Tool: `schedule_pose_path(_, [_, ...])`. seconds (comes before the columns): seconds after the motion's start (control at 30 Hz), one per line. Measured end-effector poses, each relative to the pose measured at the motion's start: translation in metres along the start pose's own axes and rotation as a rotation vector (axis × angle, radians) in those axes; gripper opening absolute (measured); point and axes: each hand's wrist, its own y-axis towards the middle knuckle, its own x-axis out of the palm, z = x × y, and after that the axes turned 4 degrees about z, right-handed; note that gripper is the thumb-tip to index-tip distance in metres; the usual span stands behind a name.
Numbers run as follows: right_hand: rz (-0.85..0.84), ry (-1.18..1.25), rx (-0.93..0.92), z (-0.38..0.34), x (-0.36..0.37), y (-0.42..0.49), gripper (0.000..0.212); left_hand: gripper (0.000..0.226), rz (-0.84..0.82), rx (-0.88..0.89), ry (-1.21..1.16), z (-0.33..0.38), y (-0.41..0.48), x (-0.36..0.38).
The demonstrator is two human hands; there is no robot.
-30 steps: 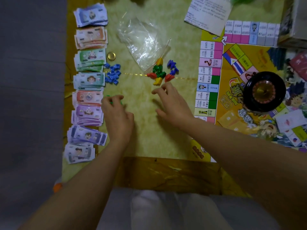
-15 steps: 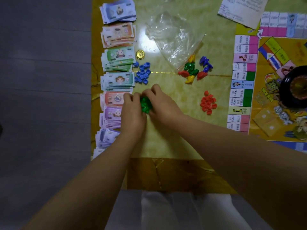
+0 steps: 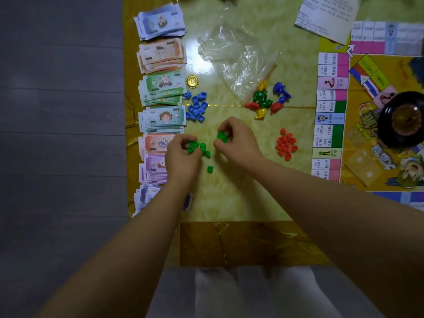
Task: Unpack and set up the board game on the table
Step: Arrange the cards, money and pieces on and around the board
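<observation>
You are gathering the green houses [image 3: 205,149] into one heap on the table [image 3: 229,203], near the middle of the view. Your left hand [image 3: 181,157] curls round a small clutch of them. Your right hand [image 3: 237,144] pinches a few more at its fingertips. Bring both lots together between the hands, then sweep in the stray green house [image 3: 210,169] at six o'clock from the cluster. Set the heap well apart from the blue houses [image 3: 196,106] at twelve o'clock of your left hand and the red houses [image 3: 285,145] at three o'clock of your right, so colours do not mix. Mind the banknotes [image 3: 160,88] at nine o'clock, just beside your left hand; a careless wrist could scatter them.
</observation>
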Motion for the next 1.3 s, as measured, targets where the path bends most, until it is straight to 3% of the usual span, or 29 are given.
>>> schedule_pose_path(0.17, [0.072,0.388,0.316,-0.008,-0.013,-0.001,0.006,0.022,-0.032,-0.266,-0.472,0.011,-0.003,0.003])
schedule_pose_path(0.3, [0.013,0.643,0.553,-0.013,-0.019,0.001,0.018,0.025,-0.095,-0.511,-0.928,0.019,-0.004,0.003])
schedule_pose_path(0.47, [-0.141,0.615,0.525,-0.012,-0.019,-0.006,0.033,0.005,-0.257,-0.49,-1.139,0.02,-0.012,-0.003])
schedule_pose_path(0.6, [-0.167,0.418,0.383,-0.011,-0.012,-0.013,0.042,0.053,-0.211,-0.485,-1.035,0.016,-0.007,-0.009])
schedule_pose_path(0.73, [-0.157,-0.069,0.122,-0.007,0.004,-0.013,0.036,0.049,-0.185,-0.455,-0.858,0.005,-0.003,-0.02])
schedule_pose_path(0.83, [-0.157,-0.434,-0.012,-0.011,0.013,-0.016,0.029,0.052,-0.132,-0.329,-0.526,0.002,-0.004,-0.027])
schedule_pose_path(0.93, [-0.166,-0.605,-0.1,-0.01,0.022,-0.016,0.032,0.053,-0.02,-0.139,-0.159,-0.001,-0.005,-0.026])
schedule_pose_path(1.03, [-0.148,-0.57,-0.076,-0.008,0.021,-0.015,0.025,0.058,0.007,0.024,0.059,-0.011,-0.003,-0.023])
schedule_pose_path(1.17, [-0.136,-0.274,0.051,0.001,0.006,-0.014,0.015,0.055,-0.056,0.168,0.522,-0.007,-0.005,-0.008])
schedule_pose_path(1.3, [-0.118,0.016,0.169,0.006,-0.015,-0.006,0.031,0.052,-0.038,0.195,0.757,0.003,-0.005,0.008])
